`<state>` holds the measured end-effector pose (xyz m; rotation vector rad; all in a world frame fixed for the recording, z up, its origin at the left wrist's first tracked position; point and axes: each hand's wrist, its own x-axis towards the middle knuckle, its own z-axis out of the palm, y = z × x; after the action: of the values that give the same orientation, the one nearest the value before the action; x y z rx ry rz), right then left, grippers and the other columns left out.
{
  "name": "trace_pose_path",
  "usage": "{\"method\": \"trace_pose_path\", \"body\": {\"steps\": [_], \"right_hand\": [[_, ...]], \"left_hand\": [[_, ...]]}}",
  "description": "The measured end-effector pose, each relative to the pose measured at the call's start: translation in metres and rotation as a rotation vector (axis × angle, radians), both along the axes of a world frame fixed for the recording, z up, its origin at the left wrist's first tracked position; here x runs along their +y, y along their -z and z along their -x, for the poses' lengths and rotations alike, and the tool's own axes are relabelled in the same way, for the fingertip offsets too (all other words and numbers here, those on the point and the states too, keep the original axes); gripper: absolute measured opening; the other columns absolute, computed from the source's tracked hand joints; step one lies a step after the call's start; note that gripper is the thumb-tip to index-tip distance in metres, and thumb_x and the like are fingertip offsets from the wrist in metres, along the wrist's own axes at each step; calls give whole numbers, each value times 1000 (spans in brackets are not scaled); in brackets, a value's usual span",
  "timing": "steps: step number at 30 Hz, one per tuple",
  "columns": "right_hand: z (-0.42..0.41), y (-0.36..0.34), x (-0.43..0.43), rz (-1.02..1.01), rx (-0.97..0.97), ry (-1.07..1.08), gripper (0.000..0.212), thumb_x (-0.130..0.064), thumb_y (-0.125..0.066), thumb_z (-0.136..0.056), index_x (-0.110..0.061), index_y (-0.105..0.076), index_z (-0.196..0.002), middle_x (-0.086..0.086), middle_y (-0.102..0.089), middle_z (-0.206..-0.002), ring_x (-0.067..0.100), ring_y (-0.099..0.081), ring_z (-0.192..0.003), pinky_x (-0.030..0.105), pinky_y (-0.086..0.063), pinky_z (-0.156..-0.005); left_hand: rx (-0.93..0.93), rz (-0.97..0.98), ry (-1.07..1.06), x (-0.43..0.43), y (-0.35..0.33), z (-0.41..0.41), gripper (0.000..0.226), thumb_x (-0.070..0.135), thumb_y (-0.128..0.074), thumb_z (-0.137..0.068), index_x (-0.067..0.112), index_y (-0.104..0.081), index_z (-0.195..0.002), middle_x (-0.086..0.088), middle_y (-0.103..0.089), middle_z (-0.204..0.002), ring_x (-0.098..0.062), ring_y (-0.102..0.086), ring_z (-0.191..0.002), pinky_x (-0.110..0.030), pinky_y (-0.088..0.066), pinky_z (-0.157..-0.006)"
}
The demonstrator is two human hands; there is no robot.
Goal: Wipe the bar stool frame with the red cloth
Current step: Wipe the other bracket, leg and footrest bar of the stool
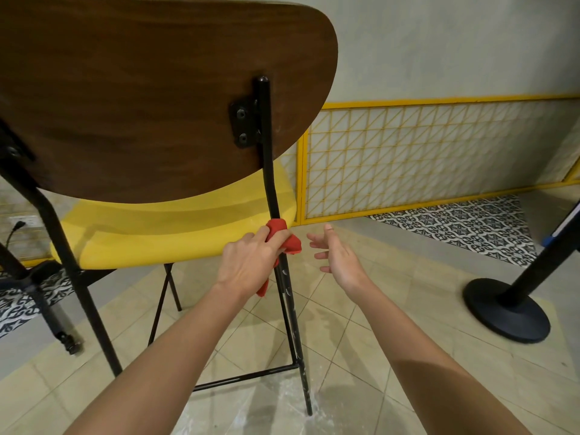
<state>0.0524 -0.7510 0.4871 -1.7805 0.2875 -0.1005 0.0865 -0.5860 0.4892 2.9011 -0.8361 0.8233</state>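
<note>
CLEANING IN PROGRESS: A person's left hand (pixel 248 262) grips the red cloth (pixel 290 244) round the bar stool frame (pixel 269 171) at its black rear upright. This is at ctr of the picture, just beside the back edge of the yellow seat (pixel 175 227) and below the wooden backrest (pixel 141 98). Fingers curl tight on the bunched fabric, w/ a tail of cloth hanging under the palm. The right hand (pixel 337 255), just right of ctr, hovers apart from the tube, fingers spread & relaxed, holding nothing. The step in hand looks to be the wipe of this upright, approx. mid-height. Pale scuffs show on the same tube lower down, toward the crossbar (pixel 248 376) at bottom ctr. The next move likely calls for sliding the wrapped cloth down w/ a steady squeeze, perhaps w/ the free hand bracing the stool vs. tipping. A black stanchion base (pixel 505 309) stands well apart at right.
</note>
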Motion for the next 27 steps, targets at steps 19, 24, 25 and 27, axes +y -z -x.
{"method": "trace_pose_path", "body": {"steps": [19, 24, 25, 27], "right_hand": [[-6, 1, 7, 42, -25, -46, 59, -52, -13, -98, -25, -57, -126, 0, -57, -127, 15, -54, -107, 32, -42, -88], [-3, 1, 8, 54, -9, -57, 59, -54, -13, -97, -28, -61, -120, 0, -57, -127, 16, -54, -108, 40, -42, -97], [-2, 0, 7, 51, -9, -58, 58, -54, -13, -97, -30, -63, -116, 0, -58, -126, 16, -54, -107, 40, -42, -98], [-3, -2, 8, 42, -18, -59, 54, -53, -14, -97, -38, -65, -101, 0, -59, -123, 15, -55, -105, 41, -42, -97]], "left_hand": [[-15, 213, 27, 9, 4, 0, 35, 37, -59, -89, 39, -56, -124, 0, -65, -92, -21, -62, -75, -23, -37, -50], [24, 279, 1, 4, 9, 3, 32, 40, -55, -91, 41, -54, -123, 3, -66, -98, -19, -61, -84, -24, -39, -55], [13, 278, 8, 4, 8, 3, 31, 41, -54, -91, 41, -55, -122, 4, -66, -97, -19, -61, -84, -24, -40, -56], [-32, 312, 11, 5, 5, 3, 29, 41, -55, -90, 40, -58, -119, 3, -67, -92, -19, -63, -80, -24, -42, -55]]}}
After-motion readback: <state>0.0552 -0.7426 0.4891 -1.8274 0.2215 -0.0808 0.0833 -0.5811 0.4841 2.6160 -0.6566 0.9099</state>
